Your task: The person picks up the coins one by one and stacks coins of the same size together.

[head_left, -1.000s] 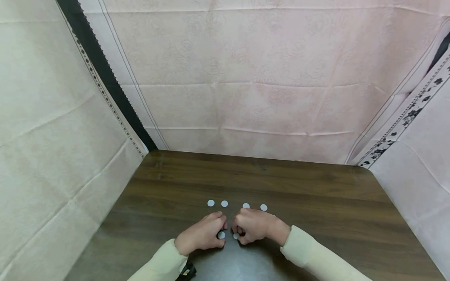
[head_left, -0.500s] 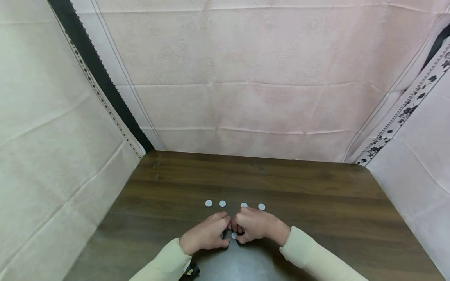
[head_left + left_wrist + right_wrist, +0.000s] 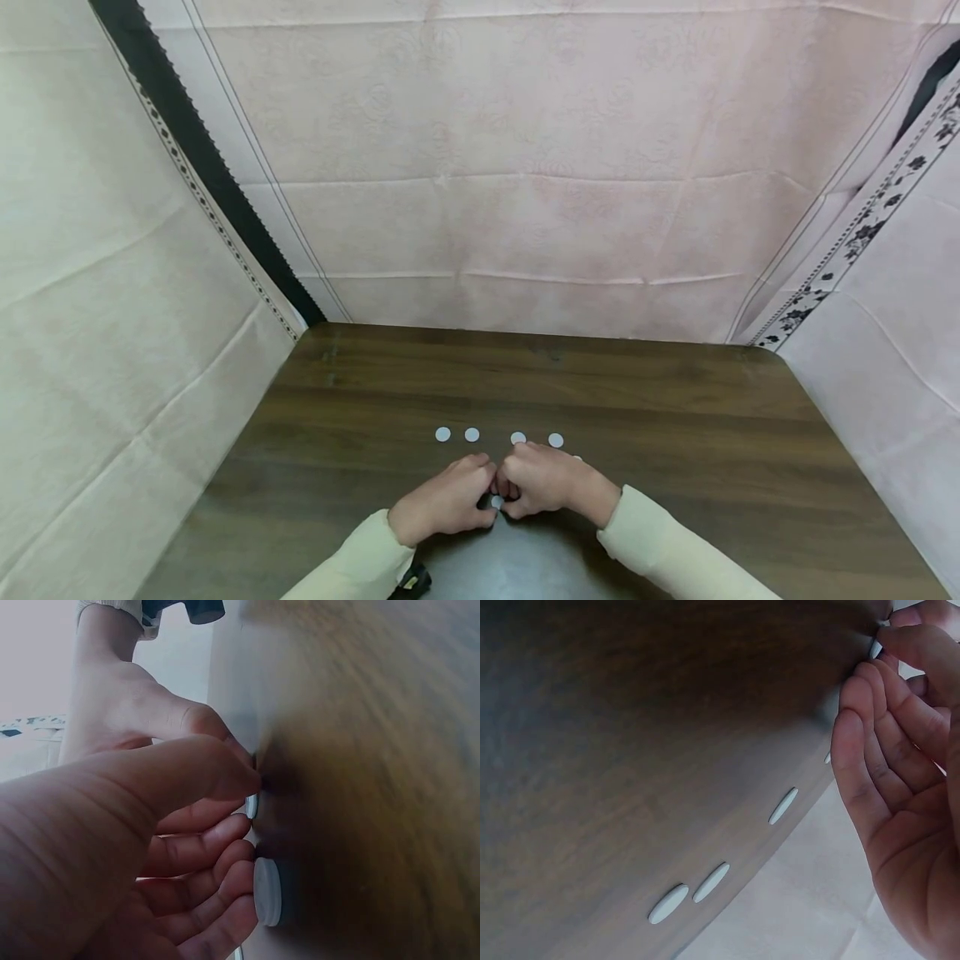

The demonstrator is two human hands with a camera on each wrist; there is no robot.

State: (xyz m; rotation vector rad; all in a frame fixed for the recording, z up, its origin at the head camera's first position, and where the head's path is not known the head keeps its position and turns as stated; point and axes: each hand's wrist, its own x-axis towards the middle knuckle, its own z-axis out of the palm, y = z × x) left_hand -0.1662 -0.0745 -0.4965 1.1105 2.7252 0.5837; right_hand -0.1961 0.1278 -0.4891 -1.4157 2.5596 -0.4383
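Note:
My left hand (image 3: pixel 446 502) and right hand (image 3: pixel 546 479) meet close together low over the table, fingers curled and fingertips nearly touching. Between their thumbs and forefingers a small white disc (image 3: pixel 497 502) shows in the head view. The right wrist view catches a disc edge (image 3: pixel 875 649) at the right thumb tip. In the left wrist view a thin disc edge (image 3: pixel 251 806) peeks out below the left thumb, and a thicker white disc (image 3: pixel 268 892) lies on the table beside curled fingers. The left hand's own disc is hidden from the head camera.
Beyond the hands, white discs form a loose row on the brown wooden table (image 3: pixel 360 400): one disc (image 3: pixel 443 434) at left, others (image 3: pixel 472 434) rightward, and one (image 3: pixel 577 457) partly behind the right wrist. Pale cloth (image 3: pixel 525 233) hangs around the table.
The left hand has slid right with its disc until it meets the right hand, and that disc has gone out of sight in the head view. The right hand stays nearly in place.

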